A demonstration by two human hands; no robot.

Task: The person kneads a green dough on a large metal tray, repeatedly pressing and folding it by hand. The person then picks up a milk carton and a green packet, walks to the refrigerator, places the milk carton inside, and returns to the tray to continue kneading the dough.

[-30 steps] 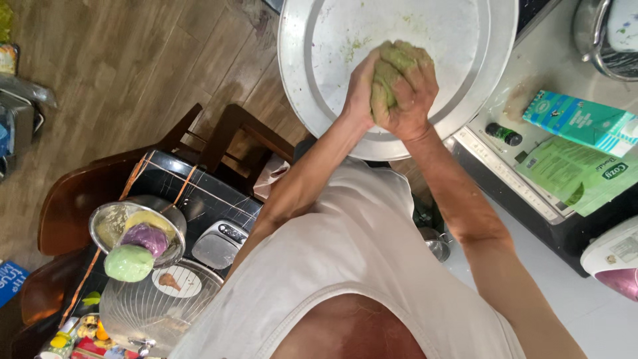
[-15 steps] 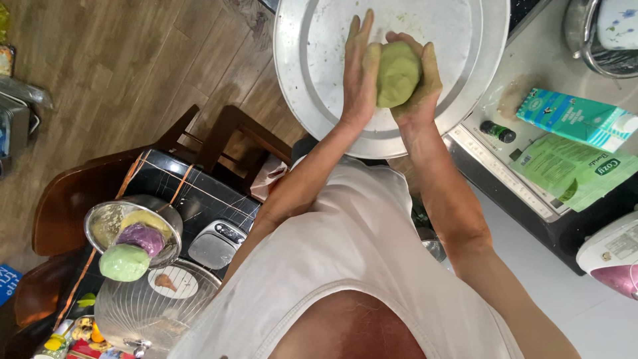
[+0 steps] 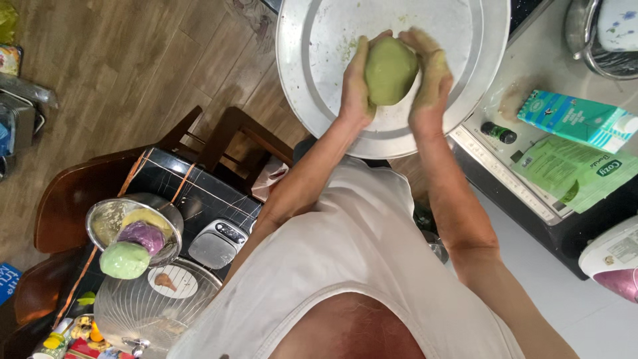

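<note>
Both hands, left hand (image 3: pixel 357 86) and right hand (image 3: pixel 430 80), clasp a green dough ball (image 3: pixel 390 70) above the round metal tray (image 3: pixel 312 60), shaping in progress.

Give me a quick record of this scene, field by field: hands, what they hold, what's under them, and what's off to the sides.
Left hand: cupped on one side of the green dough ball
Right hand: cupped on the other side, smeared with dough
Under the hands: round metal tray, floury with green smears
Near the chairs: metal bowl with purple, yellow and green dough balls
Counter: teal carton, small dark bottle
</note>
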